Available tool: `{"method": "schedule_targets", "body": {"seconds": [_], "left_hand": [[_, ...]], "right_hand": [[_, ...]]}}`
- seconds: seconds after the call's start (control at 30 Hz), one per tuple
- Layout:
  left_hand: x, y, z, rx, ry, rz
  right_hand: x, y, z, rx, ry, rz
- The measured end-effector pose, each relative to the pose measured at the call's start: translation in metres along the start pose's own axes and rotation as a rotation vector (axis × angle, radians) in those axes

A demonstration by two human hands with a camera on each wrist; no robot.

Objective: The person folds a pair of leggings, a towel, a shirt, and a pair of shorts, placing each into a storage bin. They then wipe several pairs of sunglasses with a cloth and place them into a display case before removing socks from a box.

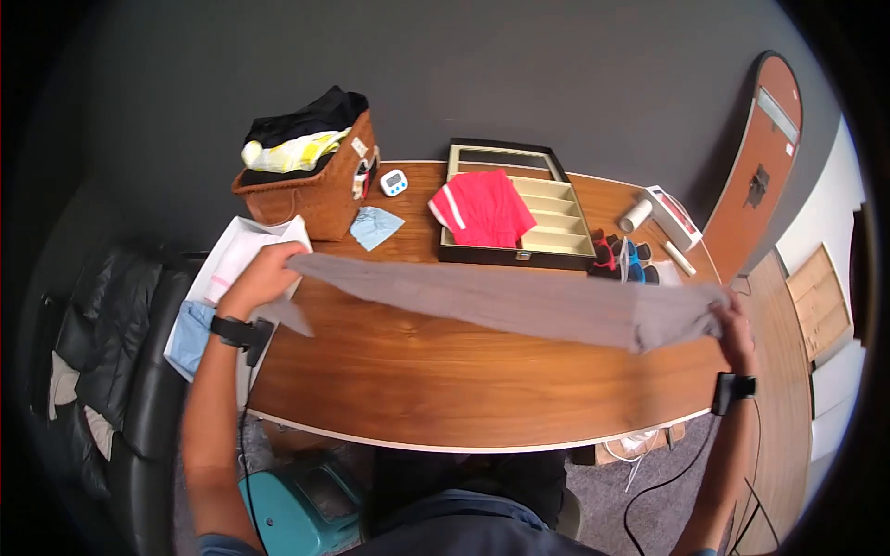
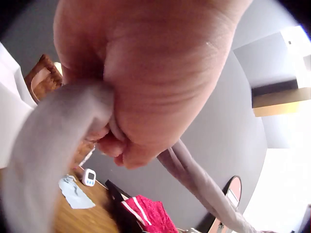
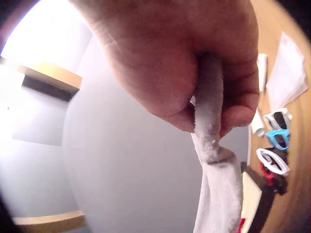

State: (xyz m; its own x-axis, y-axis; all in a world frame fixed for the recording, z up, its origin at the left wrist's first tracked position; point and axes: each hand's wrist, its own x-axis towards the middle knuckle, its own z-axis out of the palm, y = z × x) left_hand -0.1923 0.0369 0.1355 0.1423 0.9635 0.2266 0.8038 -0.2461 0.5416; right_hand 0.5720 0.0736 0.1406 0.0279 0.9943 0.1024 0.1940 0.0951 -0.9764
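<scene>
A long grey cloth (image 1: pixel 482 295) stretches above the wooden table between both hands, blurred in places. My left hand (image 1: pixel 267 275) grips its left end, and a short loose tail hangs below that fist. In the left wrist view, the cloth (image 2: pixel 53 141) loops out of the curled fingers (image 2: pixel 112 145). At the other end my right hand (image 1: pixel 737 335) holds a bunched part of the cloth. Seen from the right wrist, the cloth (image 3: pixel 209 111) passes between the thumb and fingers and hangs down in a fold.
Behind the cloth, a red cloth (image 1: pixel 487 208) lies over an open compartment box (image 1: pixel 565 236). Sunglasses (image 1: pixel 635 259) sit at the right. At the left stand a brown basket (image 1: pixel 311 208) of clothes, a white bin (image 1: pixel 232 232), a timer (image 1: pixel 394 183) and a light blue cloth (image 1: pixel 375 227).
</scene>
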Motion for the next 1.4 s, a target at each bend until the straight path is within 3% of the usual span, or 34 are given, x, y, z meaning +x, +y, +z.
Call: {"method": "schedule_targets", "body": {"seconds": [0.13,0.2,0.23,0.3,0.37,0.47,0.53,0.7,0.77,0.83,0.87,0.93,1.03,1.17,1.3,1.4], "left_hand": [[-0.014,-0.035,0.015,0.123,-0.089,-0.127],[-0.027,-0.072,0.033,0.161,-0.195,-0.149],[-0.034,-0.083,0.040,0.188,-0.250,-0.147],[-0.045,-0.083,0.047,0.057,-0.403,-0.323],[-0.046,-0.074,0.052,0.008,-0.480,-0.282],[-0.047,-0.047,0.050,-0.185,-0.418,-0.413],[-0.052,-0.070,0.062,-0.153,-0.362,-0.396],[-0.056,-0.080,0.069,-0.072,-0.171,-0.318],[-0.054,-0.080,0.067,0.002,0.003,-0.257],[-0.050,-0.076,0.064,0.003,0.075,-0.223],[-0.049,-0.072,0.062,0.004,0.143,-0.188],[-0.048,-0.060,0.057,0.042,0.200,-0.139],[-0.056,-0.050,0.054,0.066,0.269,-0.088],[-0.069,-0.057,0.063,0.039,0.201,-0.161],[-0.065,-0.058,0.067,0.074,0.166,-0.188],[-0.054,-0.067,0.065,0.087,0.207,-0.178]], "right_hand": [[-0.018,0.066,0.017,-0.193,0.014,0.217],[-0.021,0.103,0.006,-0.412,-0.059,0.254],[-0.023,0.098,0.008,-0.523,-0.180,0.354],[-0.029,0.106,0.006,-0.786,-0.190,0.176],[-0.032,0.102,0.013,-0.611,-0.067,0.216],[-0.029,0.103,0.017,-0.693,0.006,0.212],[-0.029,0.103,0.024,-0.834,0.011,0.157],[-0.022,0.119,0.018,-0.769,0.068,0.146],[-0.018,0.125,0.012,-0.780,0.099,0.103],[-0.014,0.127,0.008,-0.880,0.211,-0.408],[-0.015,0.122,0.010,-0.879,0.210,-0.407],[-0.022,0.104,0.011,-0.648,0.233,-0.159],[-0.035,0.092,0.004,-0.601,0.224,-0.092],[-0.057,0.070,0.019,-0.780,0.177,-0.095],[-0.056,0.078,0.017,-0.858,0.127,-0.146],[-0.045,0.082,0.015,-0.814,0.195,-0.146]]}}
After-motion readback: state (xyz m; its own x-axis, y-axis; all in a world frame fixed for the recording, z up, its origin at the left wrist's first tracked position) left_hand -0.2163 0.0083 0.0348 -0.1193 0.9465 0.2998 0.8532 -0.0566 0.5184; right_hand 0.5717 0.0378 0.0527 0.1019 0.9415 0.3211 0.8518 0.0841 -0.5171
